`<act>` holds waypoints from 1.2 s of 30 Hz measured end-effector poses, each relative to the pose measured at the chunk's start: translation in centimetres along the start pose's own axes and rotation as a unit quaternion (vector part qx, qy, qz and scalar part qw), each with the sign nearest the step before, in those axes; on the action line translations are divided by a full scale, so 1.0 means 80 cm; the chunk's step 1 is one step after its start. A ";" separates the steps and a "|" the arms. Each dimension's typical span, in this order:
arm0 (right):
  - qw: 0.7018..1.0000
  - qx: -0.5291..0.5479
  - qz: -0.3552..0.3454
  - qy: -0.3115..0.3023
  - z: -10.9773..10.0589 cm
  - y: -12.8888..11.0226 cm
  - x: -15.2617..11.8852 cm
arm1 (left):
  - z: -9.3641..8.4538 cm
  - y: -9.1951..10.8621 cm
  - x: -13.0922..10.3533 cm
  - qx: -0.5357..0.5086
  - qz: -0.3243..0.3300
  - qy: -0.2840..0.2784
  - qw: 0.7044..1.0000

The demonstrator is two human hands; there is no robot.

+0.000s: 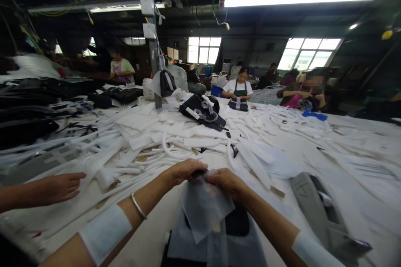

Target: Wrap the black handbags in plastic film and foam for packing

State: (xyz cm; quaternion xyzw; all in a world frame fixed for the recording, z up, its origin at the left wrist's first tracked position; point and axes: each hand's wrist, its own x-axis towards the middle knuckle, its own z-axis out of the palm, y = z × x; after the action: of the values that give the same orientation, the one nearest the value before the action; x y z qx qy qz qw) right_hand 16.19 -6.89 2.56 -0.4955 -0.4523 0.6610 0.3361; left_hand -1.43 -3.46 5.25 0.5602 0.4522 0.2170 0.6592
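While thin, translucent white sheets (205, 206) droop soft and creased over a dark piece (237, 221) near the table's (360, 133) front edge, the left hand (184, 171) and right hand (226, 181) meet at the sheets' upper edge, both with fingers closed, pinching it along with a small dark bit (199, 172) that is too blurred to identify. Another person's hand (61, 187) lies open on long white strips (103, 150) to the left; the dark piece is mostly hidden and cut off below.
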 end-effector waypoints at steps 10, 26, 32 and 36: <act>0.966 0.227 0.027 -0.122 -0.014 -0.002 -0.047 | -0.022 -0.015 0.005 0.002 -0.004 -0.018 1.000; 0.957 0.172 0.225 -0.072 0.054 0.007 -0.015 | -0.029 0.018 0.015 0.217 0.022 0.021 0.976; 0.955 0.237 0.175 0.018 0.041 0.000 0.023 | -0.024 0.010 -0.003 0.218 0.060 0.012 0.974; 0.948 0.259 0.183 0.028 0.029 0.003 0.030 | -0.024 0.000 -0.015 0.236 0.059 0.056 0.968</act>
State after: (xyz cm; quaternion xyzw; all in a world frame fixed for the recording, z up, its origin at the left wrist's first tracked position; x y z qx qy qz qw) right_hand 13.28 -5.47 1.72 -0.4838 -0.1573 0.7913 0.3391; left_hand -3.62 -3.37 5.75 0.7123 0.4932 0.1735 0.4683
